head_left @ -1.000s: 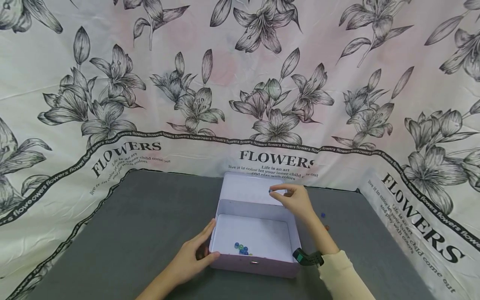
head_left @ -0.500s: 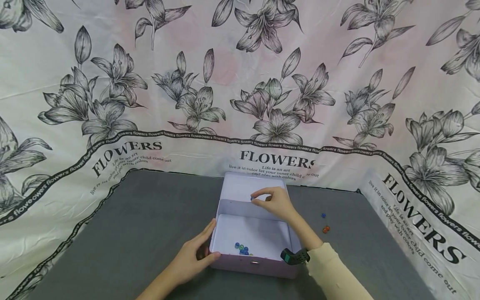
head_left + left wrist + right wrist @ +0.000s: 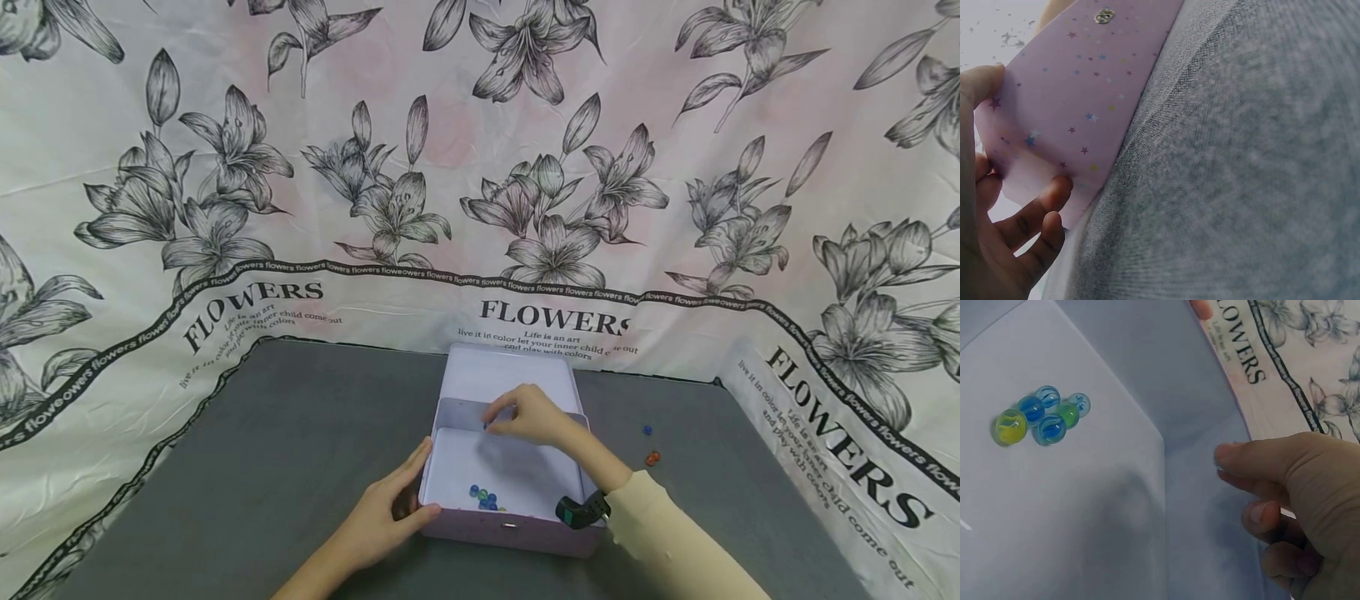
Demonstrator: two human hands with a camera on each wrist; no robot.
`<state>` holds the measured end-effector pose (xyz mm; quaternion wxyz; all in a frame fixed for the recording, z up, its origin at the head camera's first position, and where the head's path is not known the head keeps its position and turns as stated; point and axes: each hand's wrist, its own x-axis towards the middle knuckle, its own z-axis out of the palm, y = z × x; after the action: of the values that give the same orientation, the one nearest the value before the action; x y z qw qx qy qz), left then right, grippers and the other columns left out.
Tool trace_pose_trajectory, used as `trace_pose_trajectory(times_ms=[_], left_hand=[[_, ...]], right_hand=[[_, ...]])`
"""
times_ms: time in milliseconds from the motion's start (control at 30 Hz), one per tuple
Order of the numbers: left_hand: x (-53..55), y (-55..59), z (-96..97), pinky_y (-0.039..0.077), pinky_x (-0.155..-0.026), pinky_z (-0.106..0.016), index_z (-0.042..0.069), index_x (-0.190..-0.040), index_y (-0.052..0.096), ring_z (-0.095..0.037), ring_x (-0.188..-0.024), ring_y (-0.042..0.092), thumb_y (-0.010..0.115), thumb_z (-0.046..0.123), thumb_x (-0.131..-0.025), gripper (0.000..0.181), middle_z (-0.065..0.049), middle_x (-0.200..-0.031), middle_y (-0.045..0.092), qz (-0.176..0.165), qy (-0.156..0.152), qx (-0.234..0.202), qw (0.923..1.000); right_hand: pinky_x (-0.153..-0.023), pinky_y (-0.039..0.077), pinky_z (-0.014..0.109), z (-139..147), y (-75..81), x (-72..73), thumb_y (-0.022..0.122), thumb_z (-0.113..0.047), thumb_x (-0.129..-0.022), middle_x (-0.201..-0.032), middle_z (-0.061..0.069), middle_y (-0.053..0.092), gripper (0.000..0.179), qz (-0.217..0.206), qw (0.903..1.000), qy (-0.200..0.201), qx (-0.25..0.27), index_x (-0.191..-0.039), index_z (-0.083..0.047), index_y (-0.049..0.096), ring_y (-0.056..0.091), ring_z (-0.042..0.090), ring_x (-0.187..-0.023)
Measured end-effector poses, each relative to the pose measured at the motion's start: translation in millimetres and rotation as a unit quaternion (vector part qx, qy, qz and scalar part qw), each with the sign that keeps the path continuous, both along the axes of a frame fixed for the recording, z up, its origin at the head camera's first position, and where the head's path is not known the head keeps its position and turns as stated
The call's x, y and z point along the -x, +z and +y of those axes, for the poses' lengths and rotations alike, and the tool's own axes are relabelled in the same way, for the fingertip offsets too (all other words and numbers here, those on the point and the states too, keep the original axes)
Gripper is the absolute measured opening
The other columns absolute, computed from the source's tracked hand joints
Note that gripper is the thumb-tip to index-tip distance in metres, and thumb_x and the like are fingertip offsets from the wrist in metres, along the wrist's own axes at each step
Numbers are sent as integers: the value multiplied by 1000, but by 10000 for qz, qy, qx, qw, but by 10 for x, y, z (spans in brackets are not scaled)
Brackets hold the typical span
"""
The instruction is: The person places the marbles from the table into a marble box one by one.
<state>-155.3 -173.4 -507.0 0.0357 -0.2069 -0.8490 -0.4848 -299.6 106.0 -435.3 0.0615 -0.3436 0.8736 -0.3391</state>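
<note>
A pale lilac box (image 3: 547,538) with a star pattern outside and a white inside stands with its hinged lid (image 3: 472,371) open. My left hand (image 3: 382,508) holds its front left corner, thumb on the front rim and fingers along the left side. My right hand (image 3: 531,414) is over the back part of the box, pinching a small blue marble (image 3: 486,427) between thumb and forefinger; the fingertips mostly hide it. Several blue, green and yellow glass marbles (image 3: 1052,428) lie clustered on the box floor, near the front left.
On the grey tabletop (image 3: 315,425) to the right of the box lie a blue marble (image 3: 647,430) and orange marbles (image 3: 652,457). A flower-printed cloth (image 3: 390,183) hangs behind and beside the table.
My right hand has moved left and down with the marble, from over the lid to inside the box's back edge. The orange marbles are uncovered by the arm. My left hand has stayed put.
</note>
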Motion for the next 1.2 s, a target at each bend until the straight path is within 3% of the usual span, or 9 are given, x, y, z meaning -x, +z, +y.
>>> trace_pose_trajectory(times_ms=[133,233,533,767,833,900,1033,1200], left_hand=[[4,-17,-2,47,-61,-22,13,-166,36,-2,-67,46,77,31,-99,81,-10,-172,32,160,-79,-42,9998],[10,-28,-1,47,-61,-22,16,-167,36,-2,-67,46,77,31,-99,80,-11,-171,33,235,-104,-53,9997],[2,2,3,47,-63,-21,15,-167,35,-3,-69,47,78,35,-98,84,-2,-173,31,-95,-5,81,9999],[4,8,-1,47,-64,-21,16,-167,35,-3,-71,47,79,36,-97,85,-2,-173,31,-119,0,85,9999],[3,9,-2,47,-64,-21,16,-167,35,-3,-71,47,79,36,-97,85,-2,-173,31,-112,1,77,9999],[0,11,-4,47,-64,-21,15,-167,35,-4,-70,48,79,36,-97,85,-2,-173,31,-124,18,71,9999],[-5,18,-2,47,-64,-21,16,-167,36,-4,-71,47,80,37,-97,85,-1,-172,31,-156,84,116,9998],[-5,14,0,47,-63,-21,15,-166,36,-5,-71,47,79,38,-97,85,-5,-172,32,-114,106,122,9998]], right_hand=[[-65,53,23,-20,-38,-12,86,-10,-88,-99,1,82,11,-22,9992,215,-323,-99,-7,85,67,10,-71],[-81,57,29,-30,-76,-20,86,-10,-86,-96,-3,82,10,51,9974,269,-671,-96,-9,85,74,16,-91],[-95,57,46,-52,-102,-39,85,-8,-85,-92,-4,81,9,136,9932,199,-1140,-94,-11,85,74,20,-95],[-84,58,33,-7,7,-55,84,-11,-88,-98,-1,82,11,247,9957,244,-863,-98,-8,85,75,24,-98],[-78,57,28,30,40,-60,84,-12,-89,-100,0,82,11,192,9972,210,-684,-99,-8,85,74,21,-93],[-69,54,26,70,72,-77,84,-13,-90,-103,1,82,13,58,9988,79,-489,-101,-7,85,70,16,-79],[-55,45,23,179,130,-131,83,-14,-91,-110,5,81,17,-123,9995,-246,-127,-106,-7,84,51,7,-55],[-50,38,23,404,158,-199,81,-18,-94,-113,7,80,18,-119,9966,-745,318,-110,-8,84,46,4,-49]])
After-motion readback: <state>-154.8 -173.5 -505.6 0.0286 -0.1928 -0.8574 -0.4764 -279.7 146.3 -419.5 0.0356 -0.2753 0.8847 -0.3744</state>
